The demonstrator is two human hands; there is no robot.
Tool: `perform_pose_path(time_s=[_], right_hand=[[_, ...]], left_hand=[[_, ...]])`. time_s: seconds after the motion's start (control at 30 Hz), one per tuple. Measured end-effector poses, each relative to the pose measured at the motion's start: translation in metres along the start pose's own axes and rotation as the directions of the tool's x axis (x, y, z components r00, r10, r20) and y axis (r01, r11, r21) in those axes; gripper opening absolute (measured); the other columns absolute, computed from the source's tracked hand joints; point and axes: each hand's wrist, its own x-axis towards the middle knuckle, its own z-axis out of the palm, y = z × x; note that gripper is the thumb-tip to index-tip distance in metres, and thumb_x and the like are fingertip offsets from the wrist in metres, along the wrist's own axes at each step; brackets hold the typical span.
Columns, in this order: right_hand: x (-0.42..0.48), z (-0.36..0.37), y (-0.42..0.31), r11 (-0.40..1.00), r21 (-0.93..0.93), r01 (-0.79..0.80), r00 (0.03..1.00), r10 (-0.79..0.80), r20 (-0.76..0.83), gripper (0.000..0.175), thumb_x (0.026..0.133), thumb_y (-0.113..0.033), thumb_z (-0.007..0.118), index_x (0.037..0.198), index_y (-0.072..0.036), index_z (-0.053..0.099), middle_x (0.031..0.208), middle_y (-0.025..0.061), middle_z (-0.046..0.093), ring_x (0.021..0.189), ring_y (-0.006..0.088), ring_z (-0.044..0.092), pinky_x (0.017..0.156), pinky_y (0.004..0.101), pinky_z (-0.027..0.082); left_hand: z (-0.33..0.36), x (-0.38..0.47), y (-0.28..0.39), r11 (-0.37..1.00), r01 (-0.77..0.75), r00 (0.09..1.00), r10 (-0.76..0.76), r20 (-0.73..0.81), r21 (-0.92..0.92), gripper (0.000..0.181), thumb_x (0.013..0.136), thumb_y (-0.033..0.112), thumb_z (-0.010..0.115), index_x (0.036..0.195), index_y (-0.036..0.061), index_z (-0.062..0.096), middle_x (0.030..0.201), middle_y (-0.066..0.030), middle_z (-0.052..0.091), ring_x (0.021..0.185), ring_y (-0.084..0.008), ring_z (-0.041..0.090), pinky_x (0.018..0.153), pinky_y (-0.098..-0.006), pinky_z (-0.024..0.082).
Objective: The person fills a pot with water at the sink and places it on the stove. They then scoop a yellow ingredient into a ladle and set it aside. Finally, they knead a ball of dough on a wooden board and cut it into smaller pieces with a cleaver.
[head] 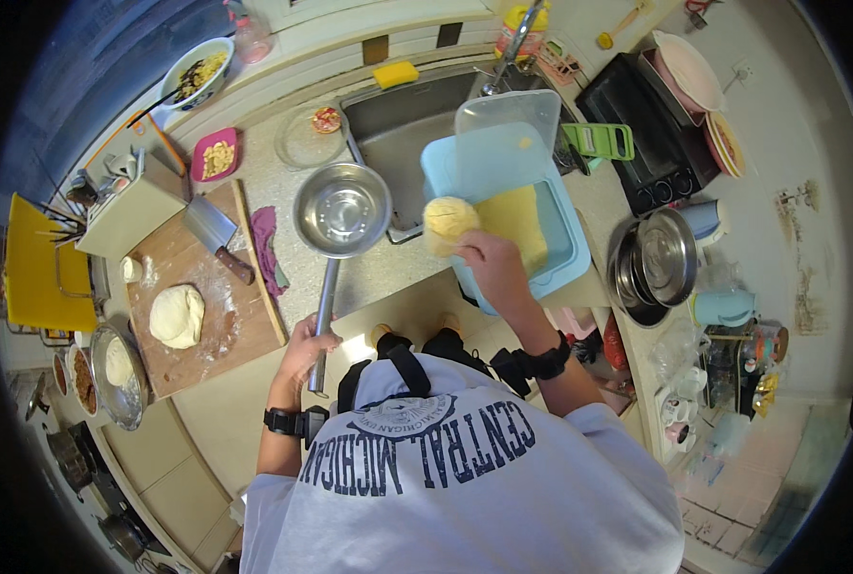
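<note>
My left hand (310, 351) grips the metal handle of a stainless-steel saucepan (342, 208), whose bowl is over the counter by the sink. A few bright spots show inside the pan, perhaps reflections. In my right hand (494, 269) is a small rounded scoop or cup (449, 224) heaped with pale yellow, flour-like material. It is above the left side of a light-blue plastic bin (573, 247). Inside the bin lies yellow powder (516, 222), which looks like flour or cornmeal. A translucent lid (505, 136) is tilted up at the bin's far side.
Left of me, a wooden board (215, 359) holds a dough lump (177, 316) and a cleaver (215, 233). A metal sink (398, 122) lies behind the bin. Stacked metal bowls (659, 262) and a black toaster oven (631, 136) stand at right.
</note>
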Motion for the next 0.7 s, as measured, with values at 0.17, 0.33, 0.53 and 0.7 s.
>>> perform_pose_path(time_s=[0.17, 0.33, 0.53, 0.7], right_hand=[[0.019, 0.066, -0.014, 0.903, 0.356, -0.239, 0.955, 0.153, 0.253, 0.014, 0.086, -0.012, 0.058, 0.082, 0.002, 0.059, 0.066, 0.0094, 0.061, 0.053, 0.0145, 0.057, 0.052, 0.0266, 0.046], [0.033, 0.109, -0.007, 0.654, 0.523, -0.547, 0.824, 0.311, 0.473, 0.024, 0.089, -0.019, 0.058, 0.086, 0.006, 0.058, 0.067, 0.0089, 0.062, 0.051, 0.0132, 0.059, 0.047, 0.0237, 0.047], [0.032, 0.125, 0.005, 0.300, 0.580, -0.758, 0.652, 0.394, 0.648, 0.020, 0.090, -0.020, 0.057, 0.084, 0.000, 0.060, 0.070, 0.0069, 0.060, 0.058, 0.0144, 0.060, 0.053, 0.0257, 0.049], [0.035, 0.126, 0.020, -0.067, 0.614, -0.786, 0.574, 0.291, 0.766, 0.020, 0.091, -0.022, 0.057, 0.083, -0.004, 0.059, 0.075, 0.0038, 0.059, 0.067, 0.0150, 0.060, 0.062, 0.0278, 0.050]], left_hand=[[0.001, -0.031, 0.012, 0.998, 0.068, 0.995, -0.067, 0.073, -0.012, 0.039, 0.066, -0.001, 0.064, 0.104, -0.0009, 0.055, 0.069, -0.0018, 0.056, 0.060, -0.0101, 0.051, 0.056, -0.0225, 0.039], [0.005, -0.049, 0.017, 0.997, 0.080, 0.988, -0.077, 0.131, -0.023, 0.040, 0.069, 0.002, 0.063, 0.107, -0.0024, 0.053, 0.076, -0.0073, 0.060, 0.064, -0.0116, 0.055, 0.059, -0.0220, 0.042], [0.010, -0.062, 0.014, 0.990, 0.116, 0.982, -0.101, 0.163, -0.086, 0.041, 0.069, 0.001, 0.060, 0.109, -0.0042, 0.052, 0.073, -0.0102, 0.061, 0.062, -0.0133, 0.056, 0.058, -0.0218, 0.042], [0.014, -0.059, 0.012, 0.992, 0.099, 0.983, -0.085, 0.161, -0.083, 0.040, 0.069, 0.002, 0.061, 0.108, -0.0037, 0.051, 0.074, -0.0097, 0.061, 0.062, -0.0130, 0.056, 0.058, -0.0222, 0.043]])
